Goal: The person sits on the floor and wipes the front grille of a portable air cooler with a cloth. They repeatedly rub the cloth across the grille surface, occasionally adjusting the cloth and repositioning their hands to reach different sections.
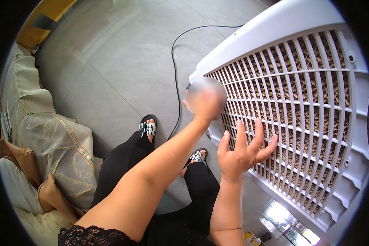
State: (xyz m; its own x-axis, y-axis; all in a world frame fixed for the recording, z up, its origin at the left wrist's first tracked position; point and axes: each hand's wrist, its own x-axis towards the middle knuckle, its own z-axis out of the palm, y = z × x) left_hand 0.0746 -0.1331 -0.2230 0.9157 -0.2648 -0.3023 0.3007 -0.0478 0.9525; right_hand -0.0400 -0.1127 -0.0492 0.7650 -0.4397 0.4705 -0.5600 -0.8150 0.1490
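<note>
A white slatted panel (289,107) stands just beyond the widely spread, empty fingers of the right hand (237,160). At its edge, the left hand (207,99) has fingers too blurred to tell their hold

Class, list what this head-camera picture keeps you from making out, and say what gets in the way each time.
Left hand: head view, a round blurred patch covers it, so its grip is unreadable.
White grilled panel: head view, its right side is cut off by the dark round rim.
Black cable: head view, its upper end is lost at the panel's edge, its lower end behind the left forearm.
</note>
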